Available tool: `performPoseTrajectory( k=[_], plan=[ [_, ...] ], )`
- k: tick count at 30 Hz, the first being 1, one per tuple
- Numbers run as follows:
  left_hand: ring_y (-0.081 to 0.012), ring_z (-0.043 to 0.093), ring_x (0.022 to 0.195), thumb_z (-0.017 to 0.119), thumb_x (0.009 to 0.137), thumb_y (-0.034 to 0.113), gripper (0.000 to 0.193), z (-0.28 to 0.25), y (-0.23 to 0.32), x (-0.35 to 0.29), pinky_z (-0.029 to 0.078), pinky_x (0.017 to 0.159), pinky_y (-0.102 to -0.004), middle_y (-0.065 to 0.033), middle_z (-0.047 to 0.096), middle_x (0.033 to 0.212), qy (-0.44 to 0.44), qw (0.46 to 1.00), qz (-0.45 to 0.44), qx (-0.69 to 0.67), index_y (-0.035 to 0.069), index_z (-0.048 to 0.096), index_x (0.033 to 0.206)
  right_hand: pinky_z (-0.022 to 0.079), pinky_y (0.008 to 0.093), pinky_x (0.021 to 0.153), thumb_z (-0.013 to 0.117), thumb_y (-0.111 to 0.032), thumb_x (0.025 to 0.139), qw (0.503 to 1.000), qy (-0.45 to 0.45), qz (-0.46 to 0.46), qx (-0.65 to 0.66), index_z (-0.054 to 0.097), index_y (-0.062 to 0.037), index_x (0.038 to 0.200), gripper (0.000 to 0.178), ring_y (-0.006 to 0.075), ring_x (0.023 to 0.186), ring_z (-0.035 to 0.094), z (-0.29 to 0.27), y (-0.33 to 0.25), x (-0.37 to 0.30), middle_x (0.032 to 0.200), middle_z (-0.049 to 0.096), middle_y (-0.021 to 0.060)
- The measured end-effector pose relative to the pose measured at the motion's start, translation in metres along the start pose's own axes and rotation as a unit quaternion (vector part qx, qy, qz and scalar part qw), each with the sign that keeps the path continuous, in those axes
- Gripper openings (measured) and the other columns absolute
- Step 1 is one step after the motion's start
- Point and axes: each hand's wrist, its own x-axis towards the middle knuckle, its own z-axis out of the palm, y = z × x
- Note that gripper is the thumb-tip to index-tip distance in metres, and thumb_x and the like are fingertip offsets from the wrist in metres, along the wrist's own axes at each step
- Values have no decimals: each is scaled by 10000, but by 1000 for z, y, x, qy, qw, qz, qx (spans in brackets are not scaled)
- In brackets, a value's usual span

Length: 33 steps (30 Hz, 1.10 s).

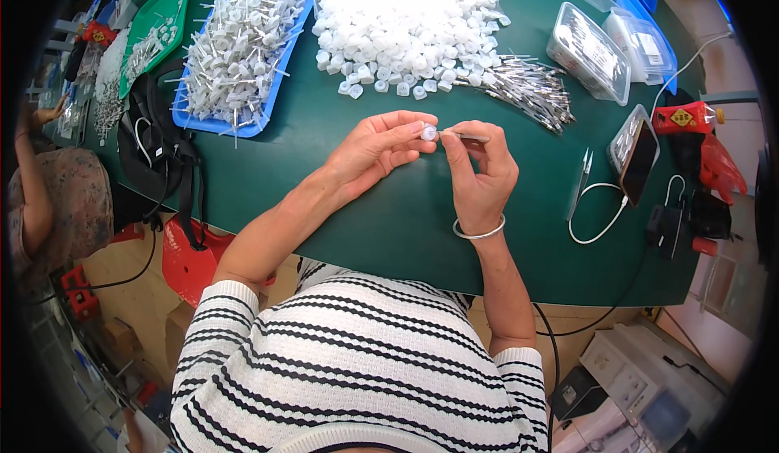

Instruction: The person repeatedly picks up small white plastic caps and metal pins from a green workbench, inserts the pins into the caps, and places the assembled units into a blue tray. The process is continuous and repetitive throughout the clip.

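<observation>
My left hand (375,154) pinches a small translucent white plastic cap (428,133) between thumb and fingers. Facing it, my right hand (487,179) grips a thin metal rod (472,138), its tip pointing left at the cap. Whether the tip touches the cap I cannot tell. Beyond my hands lies a large heap of similar white caps (406,23). A bundle of thin metal rods (531,94) is spread at the heap's right edge. To the left, caps with rods through them (243,43) fill a blue tray (217,127).
Right of my hands lie tweezers (583,173), a white cable (596,240) and a phone (639,161) leaning on a clear box. Lidded plastic boxes (588,51) stand far right. A black bag (154,132) and green tray (180,15) are left, where another person (61,189) sits.
</observation>
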Motion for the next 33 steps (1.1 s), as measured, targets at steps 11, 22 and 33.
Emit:
performPoseTrajectory(
  k=[11,22,33],
  plan=[
    [-115,659,836,594,894,97,253,4,0,0,561,669,-167,-94,651,924,11,1000,2,3,-27,582,1114,496,199,659,646,0,847,981,-18,95,167,545,15,922,127,87,773,606,-2,4,0,861,599,48],
    [-118,651,860,609,893,131,262,1,1,-1,540,709,-188,-83,662,959,3,1000,-7,11,-11,602,1113,517,212,679,658,11,829,985,-14,88,151,555,14,902,125,87,758,606,-2,3,1,842,610,49],
    [-114,654,841,602,897,129,272,1,1,0,548,701,-179,-85,664,952,-2,1000,-12,17,-21,598,1123,532,251,642,685,-9,792,998,-33,37,45,590,9,865,121,133,693,628,-5,-3,6,781,623,61]
  ],
)
